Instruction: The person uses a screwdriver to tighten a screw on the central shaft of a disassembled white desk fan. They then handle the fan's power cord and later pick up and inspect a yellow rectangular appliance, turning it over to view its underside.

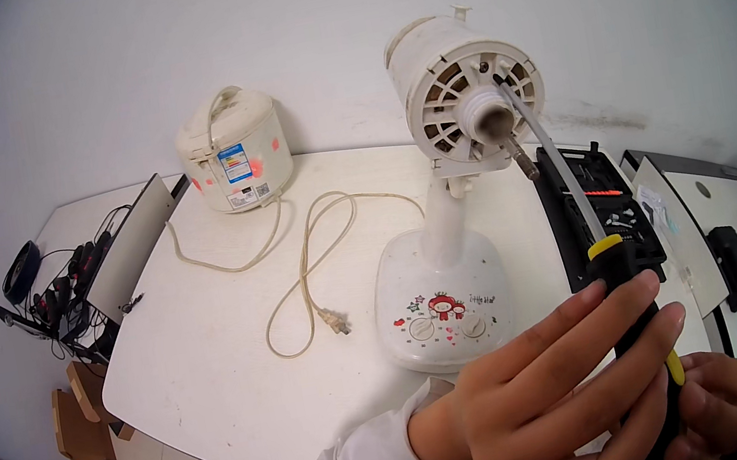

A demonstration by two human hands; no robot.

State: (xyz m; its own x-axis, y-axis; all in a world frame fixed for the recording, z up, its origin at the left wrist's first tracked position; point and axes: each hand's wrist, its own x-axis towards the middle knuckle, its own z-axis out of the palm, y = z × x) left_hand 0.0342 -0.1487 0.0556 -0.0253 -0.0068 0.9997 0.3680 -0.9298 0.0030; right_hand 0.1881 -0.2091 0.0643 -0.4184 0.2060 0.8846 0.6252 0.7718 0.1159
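Observation:
A white table fan without blades stands upright, its motor housing (pixel 441 81) raised on a neck above a base (pixel 402 283) with cartoon decorations and dials. A bare metal shaft sticks out from the housing's slotted face. A long screwdriver (pixel 564 173) reaches diagonally up to that face, its tip at an opening beside the threaded collar. My left hand (pixel 560 383) is closed round the black-and-yellow handle in the lower right foreground. Behind it, my right hand (pixel 714 401) also grips the handle's lower end, partly hidden by the left fingers.
A white rice cooker (pixel 246 138) sits at the back of the white table (pixel 176 360), with cords (pixel 304 250) lying loosely. An open black tool case (pixel 607 200) is at the right. Side desks hold cables (pixel 80 283) and dark devices; cardboard boxes (pixel 81 434) are on the left floor.

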